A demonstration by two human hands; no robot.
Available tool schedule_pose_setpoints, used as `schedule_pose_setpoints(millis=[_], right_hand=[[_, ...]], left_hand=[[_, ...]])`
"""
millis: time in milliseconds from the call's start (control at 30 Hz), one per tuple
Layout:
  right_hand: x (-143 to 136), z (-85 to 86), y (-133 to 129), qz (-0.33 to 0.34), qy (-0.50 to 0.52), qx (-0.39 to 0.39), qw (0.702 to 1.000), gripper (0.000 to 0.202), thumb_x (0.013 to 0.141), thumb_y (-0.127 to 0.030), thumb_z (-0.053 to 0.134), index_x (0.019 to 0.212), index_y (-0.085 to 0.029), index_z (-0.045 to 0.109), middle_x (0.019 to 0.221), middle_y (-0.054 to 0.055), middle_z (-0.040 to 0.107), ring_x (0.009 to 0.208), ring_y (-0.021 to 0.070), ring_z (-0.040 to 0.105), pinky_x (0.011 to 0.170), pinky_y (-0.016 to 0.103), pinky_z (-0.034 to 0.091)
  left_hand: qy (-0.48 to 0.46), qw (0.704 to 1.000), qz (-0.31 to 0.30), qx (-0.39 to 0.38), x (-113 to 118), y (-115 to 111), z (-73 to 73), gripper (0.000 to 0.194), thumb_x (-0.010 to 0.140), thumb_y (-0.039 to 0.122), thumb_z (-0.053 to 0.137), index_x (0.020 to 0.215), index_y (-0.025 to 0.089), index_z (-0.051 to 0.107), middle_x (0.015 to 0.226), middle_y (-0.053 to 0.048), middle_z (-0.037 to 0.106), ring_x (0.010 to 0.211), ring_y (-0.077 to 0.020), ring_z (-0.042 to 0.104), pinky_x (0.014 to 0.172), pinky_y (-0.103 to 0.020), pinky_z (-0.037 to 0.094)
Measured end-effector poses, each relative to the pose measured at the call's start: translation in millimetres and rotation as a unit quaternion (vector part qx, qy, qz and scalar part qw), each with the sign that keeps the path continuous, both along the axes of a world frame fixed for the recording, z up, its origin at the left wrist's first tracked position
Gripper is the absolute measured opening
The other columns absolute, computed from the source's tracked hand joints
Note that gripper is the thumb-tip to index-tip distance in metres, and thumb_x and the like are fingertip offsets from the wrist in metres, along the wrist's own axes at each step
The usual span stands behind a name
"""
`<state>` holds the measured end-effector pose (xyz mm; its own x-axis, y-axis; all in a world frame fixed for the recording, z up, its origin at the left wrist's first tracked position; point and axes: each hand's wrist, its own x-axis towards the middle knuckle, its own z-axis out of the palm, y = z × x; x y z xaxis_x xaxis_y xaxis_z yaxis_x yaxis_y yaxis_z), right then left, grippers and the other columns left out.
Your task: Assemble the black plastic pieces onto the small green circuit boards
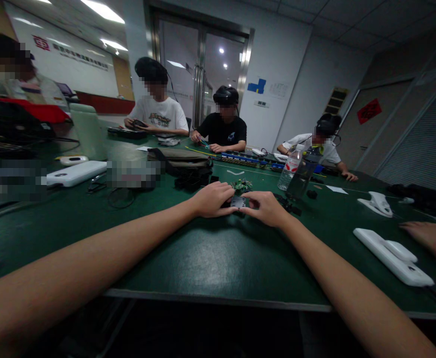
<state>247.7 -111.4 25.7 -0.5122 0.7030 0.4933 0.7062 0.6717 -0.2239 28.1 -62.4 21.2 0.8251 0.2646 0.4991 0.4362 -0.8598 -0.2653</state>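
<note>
Both of my hands meet over the middle of the green table, with a small light-grey piece (pixel 238 202) between their fingertips; its kind is too small to tell. My left hand (pixel 213 200) grips it from the left, thumb along the near edge. From the right, my right hand (pixel 265 206) pinches it with thumb and index finger. Just beyond the piece lies a small green clump of circuit boards and wires (pixel 242 186). Dark small parts (pixel 289 205) lie to the right of my right hand.
A clear water bottle (pixel 291 168) and a dark tumbler (pixel 305 174) stand to the right. White devices (pixel 393 257) lie near a person's hand (pixel 429 237). On the left are a grey-brown bag (pixel 182 161), a white box (pixel 76 173) and a pale green bottle (pixel 86 130). Several people sit opposite.
</note>
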Motion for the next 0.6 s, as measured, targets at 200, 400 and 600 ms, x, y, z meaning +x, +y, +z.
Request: schedule_pose_setpoints(millis=[200, 400, 600], right_hand=[[0.1, 0.4, -0.1, 0.001, -0.006, 0.007, 1.0, 0.03, 0.082, -0.034, 0.071, 0.105, -0.015, 0.071, 0.07, 0.001, 0.063, 0.062, 0.0125, 0.053, 0.065, 0.024, 0.04], [-0.9, 2.0, -1.6, 0.002, 0.002, 0.0, 1.0, 0.028, 0.082, -0.032, 0.071, 0.104, -0.015, 0.072, 0.068, 0.0, 0.061, 0.062, 0.012, 0.052, 0.064, 0.024, 0.04], [-1.9, 3.0, -2.4, -0.003, 0.004, -0.003, 1.0, 0.029, 0.081, -0.031, 0.072, 0.105, -0.014, 0.072, 0.068, 0.0, 0.061, 0.061, 0.0117, 0.052, 0.064, 0.023, 0.039]], left_hand=[[-0.001, 1.0, 0.004, 0.005, -0.5, 0.7, -0.9, 0.034, 0.092, 0.049, 0.044, 0.083, 0.018, 0.052, 0.078, -0.006, 0.059, 0.074, -0.0199, 0.054, 0.07, -0.032, 0.04], [-0.002, 1.0, 0.005, 0.006, -1.1, 1.9, -1.6, 0.036, 0.092, 0.05, 0.045, 0.089, 0.016, 0.056, 0.082, -0.007, 0.061, 0.077, -0.0207, 0.055, 0.071, -0.033, 0.04], [0.003, 1.0, 0.007, 0.007, -1.4, 2.3, -2.2, 0.038, 0.093, 0.051, 0.042, 0.088, 0.017, 0.056, 0.08, -0.007, 0.061, 0.078, -0.0207, 0.055, 0.071, -0.033, 0.04]])
